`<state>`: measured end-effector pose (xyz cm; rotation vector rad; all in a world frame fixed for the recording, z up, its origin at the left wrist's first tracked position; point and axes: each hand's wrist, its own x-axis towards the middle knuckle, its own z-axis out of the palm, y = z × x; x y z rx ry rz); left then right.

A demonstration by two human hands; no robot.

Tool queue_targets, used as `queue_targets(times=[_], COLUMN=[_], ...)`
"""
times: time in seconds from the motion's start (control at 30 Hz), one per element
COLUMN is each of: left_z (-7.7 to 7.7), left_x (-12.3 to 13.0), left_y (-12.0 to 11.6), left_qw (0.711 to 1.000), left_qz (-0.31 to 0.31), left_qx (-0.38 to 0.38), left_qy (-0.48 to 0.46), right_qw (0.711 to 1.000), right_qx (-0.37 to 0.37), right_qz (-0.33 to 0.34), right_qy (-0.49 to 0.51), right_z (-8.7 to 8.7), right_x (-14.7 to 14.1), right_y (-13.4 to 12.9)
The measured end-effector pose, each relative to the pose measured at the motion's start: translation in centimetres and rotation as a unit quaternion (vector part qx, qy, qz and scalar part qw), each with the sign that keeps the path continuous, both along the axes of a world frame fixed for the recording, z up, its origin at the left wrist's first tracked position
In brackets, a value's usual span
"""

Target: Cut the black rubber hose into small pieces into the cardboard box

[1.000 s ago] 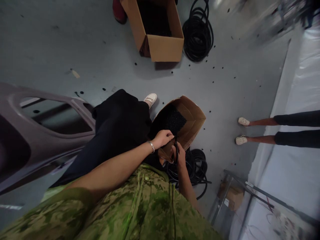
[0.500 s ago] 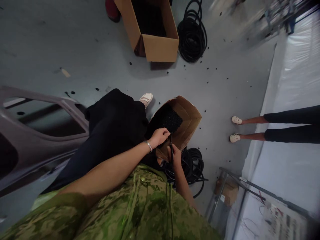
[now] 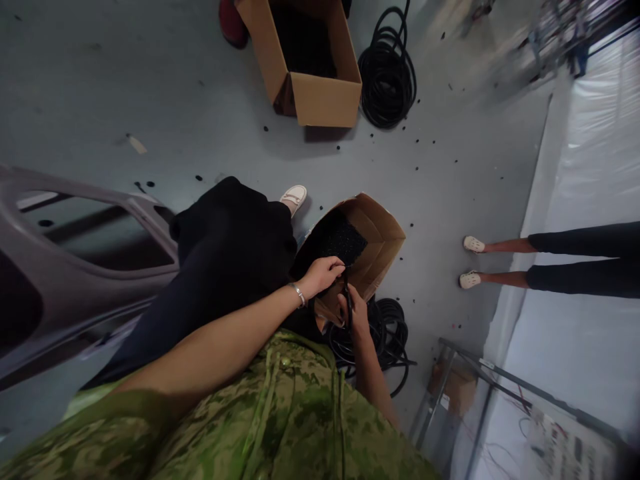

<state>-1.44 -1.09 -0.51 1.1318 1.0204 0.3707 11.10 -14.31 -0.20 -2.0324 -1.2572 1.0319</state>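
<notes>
An open cardboard box (image 3: 383, 240) with many small black pieces (image 3: 343, 239) inside stands between my legs. Over its near side, my left hand (image 3: 324, 275) is closed in a pinch; what it holds is too small to make out. Just to the right, my right hand (image 3: 356, 310) has its fingers wrapped round a dark, long-handled tool (image 3: 349, 300), whose upper end reaches close to my left fingertips. The tool's exact kind is unclear. Below the box, by my right wrist, lies a coil of black hose (image 3: 393, 327).
Another cardboard box (image 3: 327, 100) with black contents and a second hose coil (image 3: 387, 87) are at the top. A grey car body panel (image 3: 90, 267) is at left. A person's legs (image 3: 575, 257) show at right, above a metal frame (image 3: 500, 377). Black bits dot the floor.
Both hands have shifted very slightly right in the picture, still close together over the box. The view has moved a little, and the far box appears slightly lower.
</notes>
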Motion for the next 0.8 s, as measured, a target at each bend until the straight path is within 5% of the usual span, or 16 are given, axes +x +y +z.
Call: queue_targets(times=[0.8], left_z=[-0.06], left_x=[-0.02], left_y=[0.22], left_qw=[1.000], left_qz=[0.001], left_qx=[-0.004], left_qy=[0.009], right_qw=[1.000], right_qx=[-0.003], right_qz=[0.000], right_qy=[-0.020], right_z=[0.03], right_x=[-0.10], right_y=[-0.33])
